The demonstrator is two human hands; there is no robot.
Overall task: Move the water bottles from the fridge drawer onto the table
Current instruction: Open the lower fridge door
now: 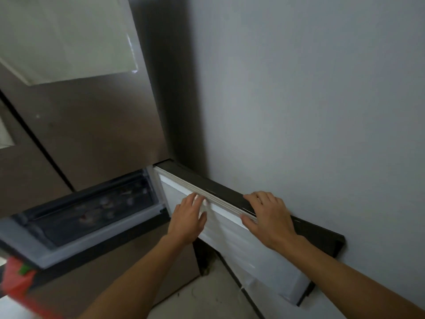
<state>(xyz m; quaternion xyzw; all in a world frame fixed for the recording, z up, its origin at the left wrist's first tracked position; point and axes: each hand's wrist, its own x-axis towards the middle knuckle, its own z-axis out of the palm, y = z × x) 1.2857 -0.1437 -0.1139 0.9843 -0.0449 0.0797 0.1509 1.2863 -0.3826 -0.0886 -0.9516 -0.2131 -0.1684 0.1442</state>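
Listing from the single head view, left of frame to right. Lower left corner: red item [16, 279], blurred, kind not tellable. Lower left: fridge drawer [34, 238], dark-walled, exposed under the brown fridge front [92, 134]; inside, pale round shapes, blurred, judged to be caps of the water bottles [108, 203], number not tellable, all inside the drawer. Centre to lower right: fridge door [253, 254], swung wide, white inner liner facing the camera, dark outer face close against the grey wall [322, 88]. Centre: left hand [188, 217], fingers straight and together, flat against the liner just under the gasket, holding nothing. Right of centre: right hand [268, 217], fingers spread over the dark top edge of the door, thumb down on the inner side; a loose span across the edge, no clench, nothing carried. Bottom centre: pale floor [202, 300] beneath the door. Table: not in view. Progress, judged: access stage only, with door open, drawer reachable, no bottle lifted by either hand, none seen outside the fridge. Remaining, judged: freeing both hands from the door, reaching down-left into the drawer, gripping bottles by body or neck, carrying each to the table, repeating until emptied. Bottles possibly on the table already: cannot tell from this view.
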